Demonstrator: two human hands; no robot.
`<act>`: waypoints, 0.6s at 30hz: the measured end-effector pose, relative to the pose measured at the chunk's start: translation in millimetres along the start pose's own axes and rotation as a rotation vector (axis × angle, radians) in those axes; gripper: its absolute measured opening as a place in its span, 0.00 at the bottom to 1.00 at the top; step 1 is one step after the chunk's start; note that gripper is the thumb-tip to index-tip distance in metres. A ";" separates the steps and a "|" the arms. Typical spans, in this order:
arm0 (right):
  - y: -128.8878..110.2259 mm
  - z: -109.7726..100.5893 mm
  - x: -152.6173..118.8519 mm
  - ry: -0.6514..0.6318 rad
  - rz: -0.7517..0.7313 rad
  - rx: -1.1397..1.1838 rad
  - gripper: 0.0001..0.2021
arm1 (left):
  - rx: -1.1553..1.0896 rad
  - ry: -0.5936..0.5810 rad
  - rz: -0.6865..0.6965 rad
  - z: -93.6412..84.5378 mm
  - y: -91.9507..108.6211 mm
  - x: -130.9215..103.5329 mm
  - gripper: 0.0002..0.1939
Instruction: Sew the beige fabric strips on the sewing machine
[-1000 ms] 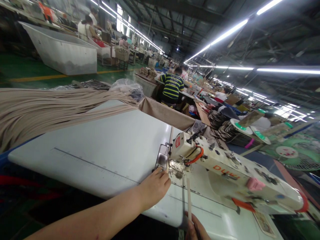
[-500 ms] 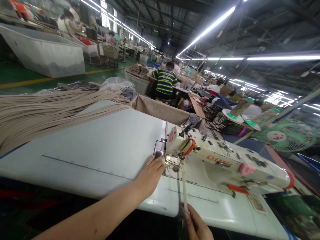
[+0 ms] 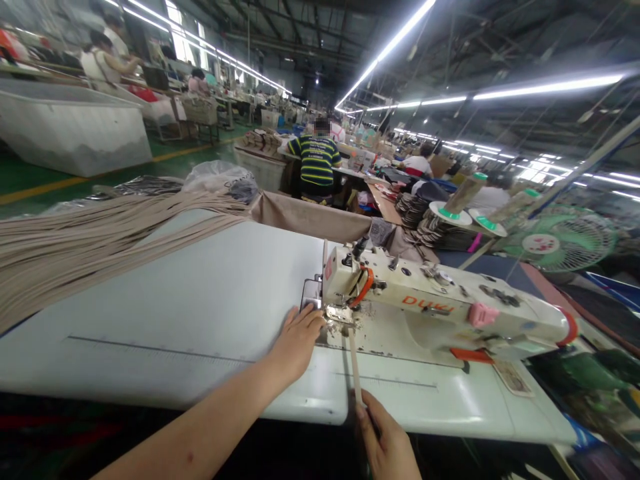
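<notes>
A white sewing machine (image 3: 440, 310) stands on the white table (image 3: 190, 300). A narrow beige strip (image 3: 354, 363) runs from under the machine's needle area toward the table's front edge. My right hand (image 3: 387, 443) pinches the near end of that strip at the edge. My left hand (image 3: 299, 339) lies flat on the table with its fingertips beside the presser foot (image 3: 334, 313), touching the metal plate there. The strip's far end comes out behind the machine head.
A big bundle of long beige strips (image 3: 90, 233) lies across the table's left and back. Thread cones (image 3: 457, 200) and a green fan (image 3: 560, 240) stand to the right. A person in a striped shirt (image 3: 316, 163) sits ahead; other workers and white bins (image 3: 70, 133) are further off.
The view has shifted, so machine and table sit further left and higher. My right hand has come further into view on the strip; my left hand stays by the presser foot.
</notes>
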State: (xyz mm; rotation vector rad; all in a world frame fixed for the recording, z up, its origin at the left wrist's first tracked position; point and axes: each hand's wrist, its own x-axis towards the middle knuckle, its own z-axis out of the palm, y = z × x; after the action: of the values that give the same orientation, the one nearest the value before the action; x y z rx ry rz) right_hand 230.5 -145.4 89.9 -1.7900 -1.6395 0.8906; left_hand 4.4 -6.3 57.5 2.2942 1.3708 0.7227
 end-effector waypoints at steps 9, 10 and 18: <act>-17.6 20.6 7.4 0.039 -0.026 0.002 0.27 | -0.062 -0.001 -0.092 -17.7 -25.2 48.4 0.15; -21.3 24.0 8.6 0.028 -0.028 -0.005 0.28 | -0.058 -0.002 -0.098 -18.5 -30.3 57.6 0.16; -50.5 39.5 23.6 -0.084 -0.103 0.002 0.27 | -0.052 -0.031 -0.078 -21.0 -49.3 113.7 0.22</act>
State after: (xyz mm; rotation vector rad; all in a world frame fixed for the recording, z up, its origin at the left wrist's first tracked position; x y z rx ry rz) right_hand 169.0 -118.1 101.4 -1.6706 -1.7656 0.9310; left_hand 2.4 118.3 74.2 2.1897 1.4030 0.6872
